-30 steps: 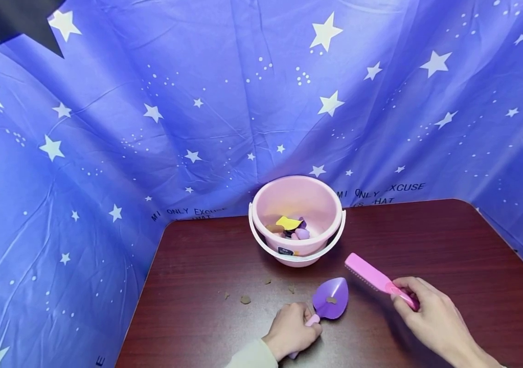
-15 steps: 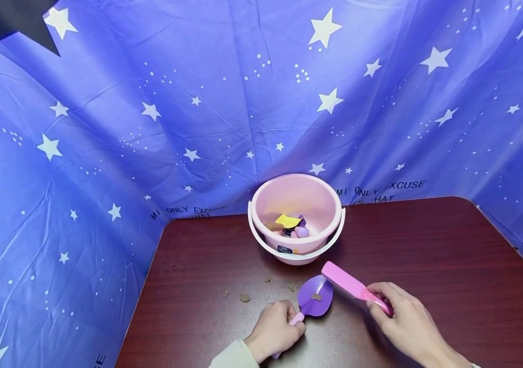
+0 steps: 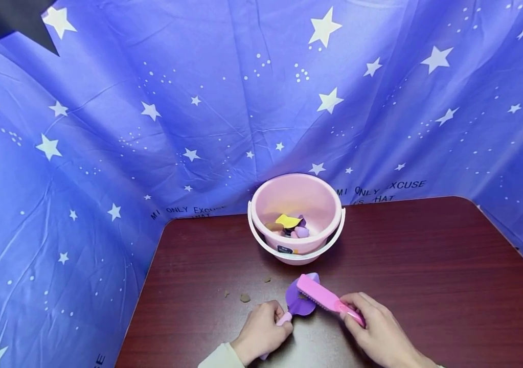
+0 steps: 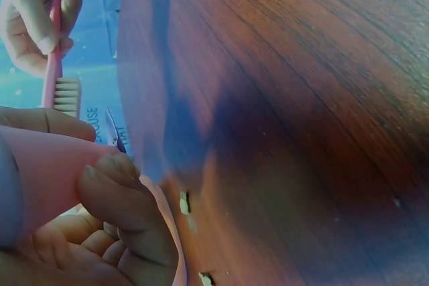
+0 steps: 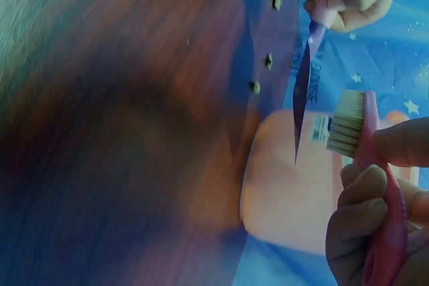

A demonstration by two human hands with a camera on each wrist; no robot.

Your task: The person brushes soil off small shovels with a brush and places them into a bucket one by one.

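Observation:
My left hand [image 3: 261,329] grips the lilac handle of a purple toy shovel [image 3: 304,308], holding its blade over the dark red-brown table. A small brown piece on the blade is mostly hidden behind the brush. The pink brush [image 3: 320,292] is held by its handle in my right hand [image 3: 376,324], with the head overlapping the shovel blade in the head view. Pale bristles [image 5: 348,124] face the blade in the right wrist view, and a gap shows between them. Several brown crumbs [image 3: 245,297] lie on the table left of the shovel.
Behind the shovel stands a pink bucket [image 3: 295,180] with its white handle folded down to the front. Inside are a yellow piece [image 3: 288,221] and several purple and brown ones. A blue star-printed curtain [image 3: 224,102] hangs around the table [image 3: 427,245].
Both hands have moved left, the right one further. The brush head has come from beside the shovel to over its blade, covering the brown piece. The bucket stays in place.

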